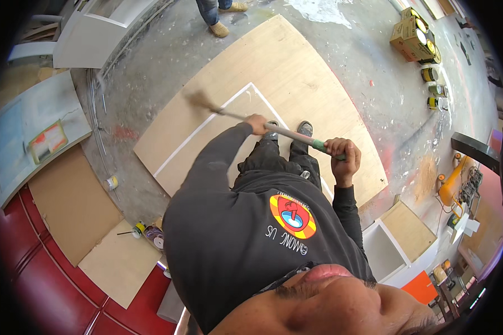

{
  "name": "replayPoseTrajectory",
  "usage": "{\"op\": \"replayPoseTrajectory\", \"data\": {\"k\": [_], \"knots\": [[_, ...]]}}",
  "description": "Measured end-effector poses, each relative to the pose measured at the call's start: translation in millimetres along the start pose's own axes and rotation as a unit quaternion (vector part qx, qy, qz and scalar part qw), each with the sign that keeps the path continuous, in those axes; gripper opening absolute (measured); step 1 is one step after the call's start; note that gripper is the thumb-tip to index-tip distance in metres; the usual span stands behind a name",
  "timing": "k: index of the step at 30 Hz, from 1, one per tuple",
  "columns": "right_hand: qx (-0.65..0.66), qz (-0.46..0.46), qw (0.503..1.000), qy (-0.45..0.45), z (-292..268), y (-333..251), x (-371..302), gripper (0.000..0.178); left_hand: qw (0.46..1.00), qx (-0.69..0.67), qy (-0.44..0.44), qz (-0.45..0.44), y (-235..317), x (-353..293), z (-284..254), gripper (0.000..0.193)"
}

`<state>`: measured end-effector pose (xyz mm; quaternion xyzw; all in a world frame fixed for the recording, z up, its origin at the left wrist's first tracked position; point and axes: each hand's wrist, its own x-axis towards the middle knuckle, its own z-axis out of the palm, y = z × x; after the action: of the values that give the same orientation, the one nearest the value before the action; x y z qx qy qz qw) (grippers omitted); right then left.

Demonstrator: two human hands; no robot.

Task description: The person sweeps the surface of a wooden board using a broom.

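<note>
Broom (292,134) slanting right across the plywood panel (304,67), and its head is so blurred I can't make out the bristles!

What are the fingers doing?

Wrapped round the handle, both sets: left hand (256,124) at mid-shaft, right hand (346,158) up at the green-covered end!

So where's the danger?

Feet, I'd say! Those dark shoes (304,128) look planted on the panel, right by the handle; a low pull could knock one, and any loose dust could make the wood slippery. A head dragged past the edge might catch there, too

And a wide swing?

Could stray toward the other person's legs (209,12), just beyond the panel's far edge!

Talk us round the room!

Grey concrete floor (352,61), flecked with paint, a white splash (321,10) at the top. Over on the right, a cardboard box (407,43) loaded with cans, more cans (430,73) beside it, then an orange machine (451,184). Out left, a pale blue panel (17,139) leans into view beside brown board (72,195)
</note>
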<state>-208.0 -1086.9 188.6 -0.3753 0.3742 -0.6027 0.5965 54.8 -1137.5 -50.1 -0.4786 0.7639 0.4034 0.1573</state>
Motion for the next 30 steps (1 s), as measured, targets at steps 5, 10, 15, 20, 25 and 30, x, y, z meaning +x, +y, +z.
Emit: {"op": "replayPoseTrajectory", "data": {"k": [5,10,15,20,25,30], "knots": [[0.143,0.018,0.986,0.08,-30.0,-35.3,-1.1,0.03,1.0,0.026,-0.005,-0.01,53.6,-76.2,-63.2,0.041],[0.073,-0.124,0.989,-0.022,-24.1,-132.7,2.2,0.033,0.968,-0.01,0.22,0.121,112.8,-29.5,-102.5,0.028],[-0.084,-0.263,0.959,-0.068,26.8,-155.4,-10.9,0.041,0.91,-0.073,0.351,0.209,144.8,13.8,-137.7,0.014],[-0.123,-0.17,0.978,-0.022,38.1,-65.9,-0.4,0.038,0.954,-0.016,0.279,0.108,61.3,33.0,-66.9,0.017],[-0.093,0.058,0.982,-0.151,56.1,35.8,2.9,0.037,0.996,-0.003,0.038,-0.081,-53.0,-47.4,34.4,0.03],[0.038,0.146,0.976,-0.155,56.9,56.2,-11.6,0.035,0.976,-0.009,0.075,-0.203,-74.0,-136.4,30.0,0.03]]}}
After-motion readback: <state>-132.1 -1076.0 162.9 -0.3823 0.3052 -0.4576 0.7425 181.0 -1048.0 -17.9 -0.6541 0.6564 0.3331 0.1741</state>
